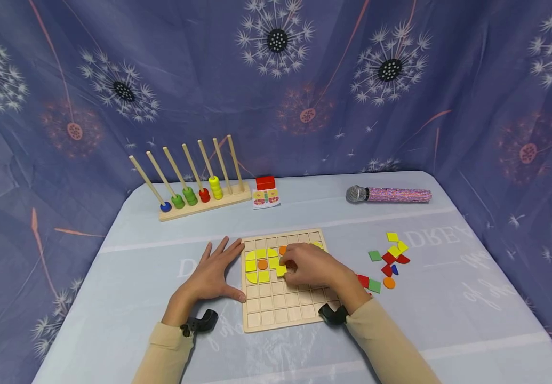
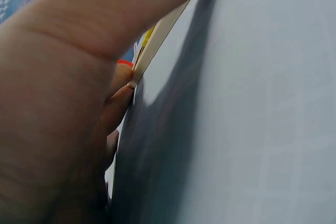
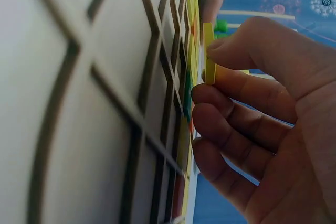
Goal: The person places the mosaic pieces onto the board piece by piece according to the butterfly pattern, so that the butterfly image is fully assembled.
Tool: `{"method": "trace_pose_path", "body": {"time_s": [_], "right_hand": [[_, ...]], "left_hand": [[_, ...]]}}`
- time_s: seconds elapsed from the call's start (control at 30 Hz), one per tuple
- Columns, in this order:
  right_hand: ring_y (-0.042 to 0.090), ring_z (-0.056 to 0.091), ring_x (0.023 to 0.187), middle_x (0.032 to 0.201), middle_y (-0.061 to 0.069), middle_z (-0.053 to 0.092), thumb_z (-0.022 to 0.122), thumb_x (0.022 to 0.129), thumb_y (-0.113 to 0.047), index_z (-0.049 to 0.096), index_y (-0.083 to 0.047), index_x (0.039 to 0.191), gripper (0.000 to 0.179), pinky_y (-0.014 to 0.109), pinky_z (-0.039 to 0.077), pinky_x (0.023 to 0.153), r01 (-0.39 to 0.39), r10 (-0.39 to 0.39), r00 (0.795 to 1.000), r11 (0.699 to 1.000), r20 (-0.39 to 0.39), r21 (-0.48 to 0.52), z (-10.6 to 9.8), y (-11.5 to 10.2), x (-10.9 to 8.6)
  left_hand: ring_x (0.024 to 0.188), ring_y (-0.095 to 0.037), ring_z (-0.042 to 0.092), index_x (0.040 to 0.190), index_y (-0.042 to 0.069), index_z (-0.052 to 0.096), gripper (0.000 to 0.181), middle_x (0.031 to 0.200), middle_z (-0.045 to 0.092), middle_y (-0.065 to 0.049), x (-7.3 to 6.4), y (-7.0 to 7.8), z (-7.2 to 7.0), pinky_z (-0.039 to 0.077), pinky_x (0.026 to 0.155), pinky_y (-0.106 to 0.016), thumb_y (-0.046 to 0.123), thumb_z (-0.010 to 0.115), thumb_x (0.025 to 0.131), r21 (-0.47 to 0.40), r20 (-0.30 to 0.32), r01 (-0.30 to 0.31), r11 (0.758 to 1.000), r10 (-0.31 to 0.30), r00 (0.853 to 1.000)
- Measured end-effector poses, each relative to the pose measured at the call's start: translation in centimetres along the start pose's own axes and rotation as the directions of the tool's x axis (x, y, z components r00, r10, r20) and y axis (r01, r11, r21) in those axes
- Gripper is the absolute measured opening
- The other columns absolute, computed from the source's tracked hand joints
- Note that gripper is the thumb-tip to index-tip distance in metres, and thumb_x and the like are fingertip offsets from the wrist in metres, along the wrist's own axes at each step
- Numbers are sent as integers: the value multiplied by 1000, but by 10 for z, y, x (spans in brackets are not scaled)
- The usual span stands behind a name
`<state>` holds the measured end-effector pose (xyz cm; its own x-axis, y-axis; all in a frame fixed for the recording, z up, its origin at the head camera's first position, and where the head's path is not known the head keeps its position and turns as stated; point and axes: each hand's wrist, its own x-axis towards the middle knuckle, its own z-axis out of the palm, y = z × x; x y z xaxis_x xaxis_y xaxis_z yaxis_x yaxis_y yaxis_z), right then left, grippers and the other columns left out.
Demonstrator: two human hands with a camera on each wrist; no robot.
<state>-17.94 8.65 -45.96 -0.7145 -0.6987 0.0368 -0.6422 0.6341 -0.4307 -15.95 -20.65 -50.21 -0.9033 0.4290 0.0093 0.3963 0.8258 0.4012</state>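
Right hand [image 1: 313, 264]: fingers clamped on a yellow square tile [image 3: 210, 72], above the pale wooden grid board [image 1: 267, 319], nearer its left edge. Left hand [image 1: 214, 274]: fingers spread against that edge. Risk: tilted release could seat the tile askew; uneven left-hand pressure could skew the board.

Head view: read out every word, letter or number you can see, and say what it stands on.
"DRE": on the tablecloth, right side, faint and flipped; what follows is unclear.
"D": on the tablecloth, beside the left hand, faint.
Flowing script on the tablecloth, far right and near the front: too faint to read.
Picture card: no readable text.
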Motion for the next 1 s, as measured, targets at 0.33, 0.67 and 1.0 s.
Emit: {"method": "trace_pose_path", "body": {"time_s": [0.33,0.67,1.0], "right_hand": [[6,48,73,82,-11,54,66,77,-17,74,-21,98,23,24,42,64,12,-11,1000,1000,20,-20,7,-9,2],[5,50,73,85,-11,58,71,80,-17,74,-19,102,23,22,44,68,3,-4,1000,999,24,43,7,-9,3],[7,54,81,92,-14,61,72,85,-19,74,-19,102,18,27,47,75,-72,73,997,989,-2,129,-10,5,-15]], "left_hand": [[146,-24,4,153,22,28,134,158,21,6,0,1,2,-3,113,-54,88,67,43,6,11,-1,1000,1,1000],[145,-26,6,153,21,29,133,157,23,3,1,1,1,-2,113,-56,86,69,44,2,-1,-16,1000,16,1000],[146,-25,5,153,22,29,134,158,22,5,1,-2,2,-2,113,-55,88,66,43,16,-2,-2,1000,3,1000]]}}
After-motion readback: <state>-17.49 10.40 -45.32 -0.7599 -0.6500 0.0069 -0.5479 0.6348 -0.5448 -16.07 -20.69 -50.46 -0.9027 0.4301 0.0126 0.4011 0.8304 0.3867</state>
